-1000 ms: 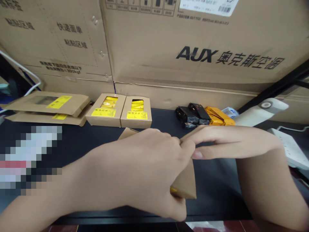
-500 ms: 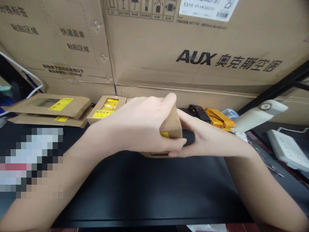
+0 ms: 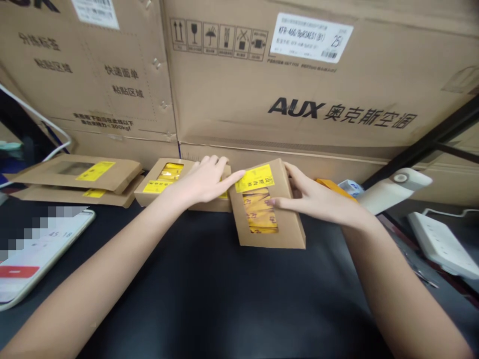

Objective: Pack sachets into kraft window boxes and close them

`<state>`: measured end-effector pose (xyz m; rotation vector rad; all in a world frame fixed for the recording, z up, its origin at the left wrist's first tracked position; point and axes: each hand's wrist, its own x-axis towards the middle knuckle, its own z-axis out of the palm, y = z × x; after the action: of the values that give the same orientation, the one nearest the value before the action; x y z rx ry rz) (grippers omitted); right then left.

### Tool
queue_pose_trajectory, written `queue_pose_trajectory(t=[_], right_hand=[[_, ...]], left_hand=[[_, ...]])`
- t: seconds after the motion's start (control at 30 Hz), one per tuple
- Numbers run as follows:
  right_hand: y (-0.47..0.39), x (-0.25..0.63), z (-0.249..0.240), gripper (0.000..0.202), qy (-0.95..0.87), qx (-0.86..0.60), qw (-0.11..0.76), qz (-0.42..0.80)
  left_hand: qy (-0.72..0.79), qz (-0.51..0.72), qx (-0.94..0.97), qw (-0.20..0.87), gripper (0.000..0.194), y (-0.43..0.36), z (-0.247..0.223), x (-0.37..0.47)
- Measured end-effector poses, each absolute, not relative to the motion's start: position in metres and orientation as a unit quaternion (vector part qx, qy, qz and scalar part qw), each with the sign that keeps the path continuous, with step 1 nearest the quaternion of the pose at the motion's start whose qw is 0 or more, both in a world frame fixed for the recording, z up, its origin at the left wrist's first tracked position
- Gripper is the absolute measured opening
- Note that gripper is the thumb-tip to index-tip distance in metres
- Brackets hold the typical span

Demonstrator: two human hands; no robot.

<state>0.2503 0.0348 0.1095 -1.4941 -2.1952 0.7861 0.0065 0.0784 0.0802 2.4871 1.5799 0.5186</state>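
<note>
One tilted box (image 3: 285, 222) is right of centre over the surface (image 3: 179, 289), clamped in the grip of the right hand (image 3: 314, 198); the left hand (image 3: 207, 183), spread, is over a far box (image 3: 211, 206). Slack right-hand pressure could drop it.

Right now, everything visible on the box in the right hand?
The box looks like brown cardboard, with a printed yellow label near its top and a rectangular window showing yellow packets. It is tilted, window facing the camera; whether it touches the black tabletop is unclear. The right hand grips its right side; the left thumb overlaps the label's edge, contact unclear.
</note>
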Motion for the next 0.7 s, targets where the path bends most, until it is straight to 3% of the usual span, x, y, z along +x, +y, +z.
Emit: queue_pose_trajectory(t=[0.1,0.27,0.47,0.7], right_hand=[[0.04,0.259,0.11,0.088,-0.771,-0.569,0.167,0.233],[0.052,0.265,0.103,0.079,-0.779,-0.583,0.137,0.187],[0.068,0.266,0.086,0.073,-0.775,-0.589,0.167,0.155],[0.067,0.267,0.089,0.078,-0.747,-0.606,0.186,0.199]], left_hand=[[0.551,0.129,0.823,0.048,0.071,0.094,0.062,0.002],[0.575,0.035,0.813,0.079,0.082,0.11,0.039,-0.002],[0.586,-0.056,0.797,0.132,0.085,0.103,0.05,0.0],[0.594,-0.063,0.789,0.143,0.084,0.099,0.055,-0.002]])
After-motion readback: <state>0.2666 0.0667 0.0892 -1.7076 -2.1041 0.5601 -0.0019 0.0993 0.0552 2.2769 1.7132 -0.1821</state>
